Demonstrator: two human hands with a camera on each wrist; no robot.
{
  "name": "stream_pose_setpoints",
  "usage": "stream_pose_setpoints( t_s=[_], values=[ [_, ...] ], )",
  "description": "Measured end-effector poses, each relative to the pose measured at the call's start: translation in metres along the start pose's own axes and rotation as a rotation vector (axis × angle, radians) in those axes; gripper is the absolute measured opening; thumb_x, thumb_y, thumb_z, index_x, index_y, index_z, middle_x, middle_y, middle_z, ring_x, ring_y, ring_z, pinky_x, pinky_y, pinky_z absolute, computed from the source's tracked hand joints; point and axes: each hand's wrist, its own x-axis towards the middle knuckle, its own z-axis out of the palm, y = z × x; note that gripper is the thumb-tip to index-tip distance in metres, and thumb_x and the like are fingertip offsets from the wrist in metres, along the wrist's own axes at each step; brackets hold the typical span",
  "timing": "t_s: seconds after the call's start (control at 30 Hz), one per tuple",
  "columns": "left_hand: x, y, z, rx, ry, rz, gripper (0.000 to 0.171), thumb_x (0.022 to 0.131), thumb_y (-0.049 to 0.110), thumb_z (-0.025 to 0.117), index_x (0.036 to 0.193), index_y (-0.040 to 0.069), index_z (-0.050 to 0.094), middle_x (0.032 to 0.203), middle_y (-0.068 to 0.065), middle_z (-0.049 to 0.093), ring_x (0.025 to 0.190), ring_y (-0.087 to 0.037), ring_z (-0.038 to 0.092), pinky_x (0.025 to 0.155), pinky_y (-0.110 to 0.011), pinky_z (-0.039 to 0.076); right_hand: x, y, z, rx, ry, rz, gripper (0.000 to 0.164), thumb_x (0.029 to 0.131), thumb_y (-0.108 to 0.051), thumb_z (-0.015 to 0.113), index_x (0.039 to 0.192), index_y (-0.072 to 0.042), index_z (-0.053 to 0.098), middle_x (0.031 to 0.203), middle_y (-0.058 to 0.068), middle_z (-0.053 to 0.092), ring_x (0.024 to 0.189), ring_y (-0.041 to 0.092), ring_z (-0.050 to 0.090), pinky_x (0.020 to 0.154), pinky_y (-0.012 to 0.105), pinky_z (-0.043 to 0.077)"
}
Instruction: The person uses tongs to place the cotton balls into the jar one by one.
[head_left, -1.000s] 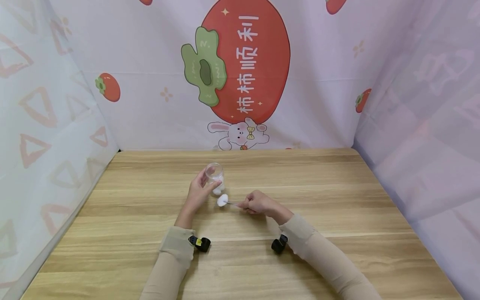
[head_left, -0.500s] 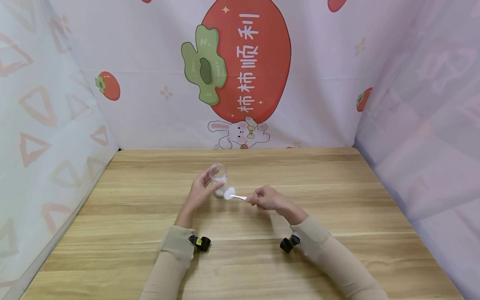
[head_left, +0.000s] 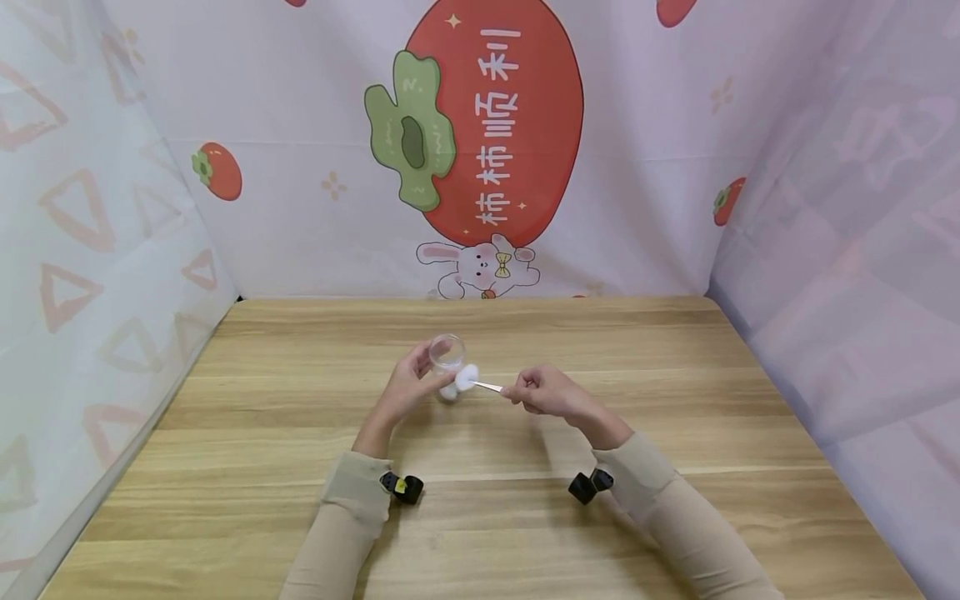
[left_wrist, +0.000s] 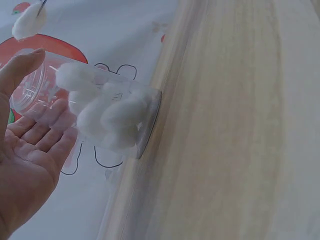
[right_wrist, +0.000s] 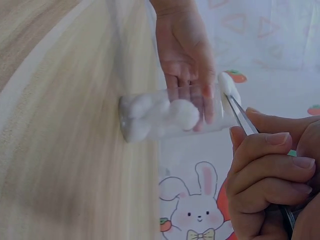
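My left hand (head_left: 408, 387) holds a clear plastic jar (head_left: 447, 357) by its upper part, thumb on one side and fingers on the other. Its mouth has no lid, and its base is right at the tabletop in both wrist views. Several white cotton balls (left_wrist: 110, 115) fill the lower part of the jar. With my right hand (head_left: 551, 392) I pinch metal tweezers (right_wrist: 244, 120), the other fingers curled below. One cotton ball (right_wrist: 228, 90) is caught in the tweezer tips, outside the jar and close by its rim.
A wood-grain table (head_left: 480, 517) spreads under both arms. Behind it hangs a pale cloth backdrop (head_left: 300, 233) printed with persimmons and a rabbit, with cloth on both sides too. A small black wrist camera (head_left: 405, 488) sits at each sleeve cuff.
My right hand has carried the cotton ball in the tweezers up and rightward, from low in front of the jar to near its rim. My left hand and the jar have shifted slightly right.
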Motion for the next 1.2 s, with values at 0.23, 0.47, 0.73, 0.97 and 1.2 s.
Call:
stream_pose_setpoints(
  t_s=[0.23,0.47,0.73,0.97,1.2],
  values=[
    [-0.002,0.003,0.005,0.008,-0.035,0.016,0.059,0.085,0.012,0.072,0.138,0.006,0.047,0.145,-0.017,0.050,0.140,-0.033,0.043,0.123,-0.048,0.029,-0.005,-0.008,-0.006,-0.003,0.024,-0.020,0.029,0.095,-0.020,0.060,0.077,0.002,0.054,0.051,-0.006,0.038,0.050,0.009,0.031,0.046,0.018,0.022],
    [-0.002,0.003,0.010,0.040,-0.093,0.023,0.063,0.082,0.014,0.076,0.137,0.008,0.047,0.142,-0.015,0.053,0.136,-0.033,0.048,0.120,-0.048,0.035,-0.007,-0.013,-0.011,0.004,0.036,-0.030,0.027,0.095,-0.019,0.060,0.076,-0.001,0.056,0.051,-0.006,0.039,0.049,0.009,0.032,0.045,0.018,0.022],
    [-0.004,0.007,0.015,0.031,-0.176,0.009,0.067,0.081,0.012,0.076,0.141,0.008,0.044,0.143,-0.019,0.051,0.135,-0.036,0.048,0.119,-0.048,0.038,-0.007,-0.017,-0.014,0.003,0.040,-0.034,0.025,0.094,-0.018,0.060,0.075,-0.002,0.055,0.051,-0.007,0.038,0.049,0.008,0.032,0.045,0.017,0.022],
    [-0.004,0.010,0.018,0.036,-0.213,0.017,0.069,0.082,0.010,0.075,0.142,0.003,0.041,0.143,-0.021,0.050,0.136,-0.037,0.048,0.119,-0.048,0.038,-0.005,-0.016,-0.015,-0.026,0.043,-0.022,0.025,0.094,-0.019,0.060,0.075,-0.004,0.054,0.052,-0.007,0.039,0.050,0.009,0.032,0.045,0.018,0.022],
    [-0.002,0.006,0.018,0.048,-0.213,0.030,0.067,0.083,0.009,0.074,0.141,0.001,0.043,0.143,-0.023,0.050,0.136,-0.037,0.047,0.119,-0.047,0.037,-0.003,-0.015,-0.016,-0.014,0.046,-0.019,0.026,0.094,-0.022,0.061,0.075,-0.005,0.056,0.053,-0.006,0.040,0.052,0.009,0.035,0.047,0.019,0.024]
  ],
)
